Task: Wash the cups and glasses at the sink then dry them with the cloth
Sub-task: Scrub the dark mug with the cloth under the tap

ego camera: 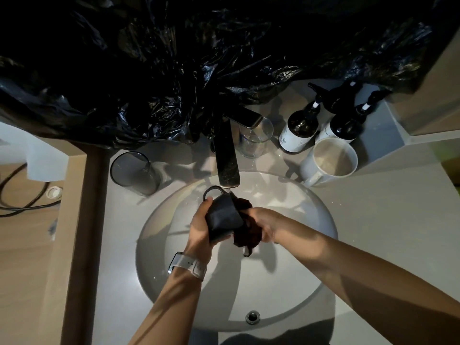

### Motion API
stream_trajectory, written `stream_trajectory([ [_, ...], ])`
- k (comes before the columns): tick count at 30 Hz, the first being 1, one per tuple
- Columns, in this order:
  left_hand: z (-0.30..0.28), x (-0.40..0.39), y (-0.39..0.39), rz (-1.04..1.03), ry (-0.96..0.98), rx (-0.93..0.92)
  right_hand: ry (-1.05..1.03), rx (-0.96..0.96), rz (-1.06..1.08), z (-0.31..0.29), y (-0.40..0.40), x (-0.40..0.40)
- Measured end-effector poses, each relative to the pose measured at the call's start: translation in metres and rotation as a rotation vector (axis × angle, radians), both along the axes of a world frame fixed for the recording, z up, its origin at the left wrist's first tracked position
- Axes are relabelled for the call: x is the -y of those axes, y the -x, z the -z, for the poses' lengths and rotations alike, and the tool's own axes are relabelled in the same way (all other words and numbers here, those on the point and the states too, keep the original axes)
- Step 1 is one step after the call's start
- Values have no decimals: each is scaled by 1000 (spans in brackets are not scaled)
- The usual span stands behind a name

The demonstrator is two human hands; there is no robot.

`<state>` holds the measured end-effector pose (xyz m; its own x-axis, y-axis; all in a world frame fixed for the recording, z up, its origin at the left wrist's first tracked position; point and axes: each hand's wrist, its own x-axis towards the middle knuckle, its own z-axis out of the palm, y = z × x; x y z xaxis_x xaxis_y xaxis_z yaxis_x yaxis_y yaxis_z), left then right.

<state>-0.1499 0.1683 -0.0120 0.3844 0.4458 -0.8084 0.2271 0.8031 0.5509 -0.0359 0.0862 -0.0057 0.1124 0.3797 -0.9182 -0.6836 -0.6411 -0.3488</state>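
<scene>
Over the round white sink [311, 257] we hold a dark mug [222, 215] just under the tip of the flat metal tap [227, 158], its handle loop pointing up toward the spout. Our left hand [199, 230] wraps around the mug's body, fingers curled underneath and thumb up near the handle; a pale watch [188, 266] sits on that wrist. Our right hand [261, 224] clutches a dark cloth [245, 235] bunched against the mug's open end, fingers closed around the fabric, and a corner of the cloth hangs down below our hands. A thin stream of water seems to fall from the spout onto the mug, though in this dim light we cannot tell for certain. On the counter to the left of the tap stands a smoky glass tumbler [134, 173], upright. Behind the tap on the right stands a clear glass [256, 138], and further right a white mug [328, 161] rests near the basin's edge with its handle toward the sink. Beside that mug three dark pump bottles [301, 128] with white labels stand together. Crumpled black plastic sheeting [199, 58] covers the wall above the counter. The overflow hole [252, 316] shows in the basin wall nearest us.
</scene>
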Motion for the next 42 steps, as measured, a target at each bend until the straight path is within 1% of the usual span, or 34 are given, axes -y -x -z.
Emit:
stream_trajectory([
  [2,-3,3,0,-27,-75,22,-5,-58,4,-1,4,3],
  [6,-8,9,3,32,-53,52,15,33,-83,-7,-5,6],
  [7,-7,9,4,68,-98,30,49,76,-134,-10,-10,5],
  [8,-6,5,5,120,-192,-3,90,145,-198,-13,-16,4],
  [10,-7,-9,5,254,-437,3,155,277,-371,-17,-30,-2],
  [11,-7,-17,4,323,-526,23,164,286,-443,-21,-36,-6],
  [12,-10,-24,3,373,-544,58,170,252,-496,-24,-42,-10],
  [15,-16,-34,1,443,-348,160,141,110,-511,-38,-50,-19],
  [16,-16,-35,0,436,-294,157,111,107,-472,-37,-52,-23],
  [18,-17,-35,2,349,-214,152,78,158,-388,-36,-49,-30],
  [20,-14,-35,6,289,-148,182,62,160,-390,-27,-47,-37],
  [22,-11,-35,10,310,-78,200,83,112,-413,-21,-44,-39],
  [24,-9,-35,12,360,-21,162,77,36,-434,-25,-41,-36],
  [25,-7,-34,11,376,-16,138,64,57,-405,-27,-37,-35],
  [26,-7,-31,10,371,-17,123,33,134,-337,-24,-36,-34],
  [27,-7,-28,8,349,-16,113,10,281,-279,-16,-36,-36],
  [29,-7,-20,4,252,56,141,-55,579,-217,5,-38,-35],
  [31,-8,-14,-1,152,166,190,-111,724,-99,26,-36,-25],
  [34,-12,-5,-7,96,279,215,-231,1003,68,10,-8,1],
  [35,-12,-1,-9,84,294,218,-237,1036,99,1,1,9],
  [36,-13,3,-10,66,299,229,-265,1045,82,-6,11,17],
  [38,-9,8,-11,3,328,262,-350,1121,-33,-13,28,29],
  [40,-10,10,-11,-27,339,289,-412,1235,-155,-15,35,34],
  [42,-14,11,-11,3,297,285,-485,1370,-251,-21,31,29],
])
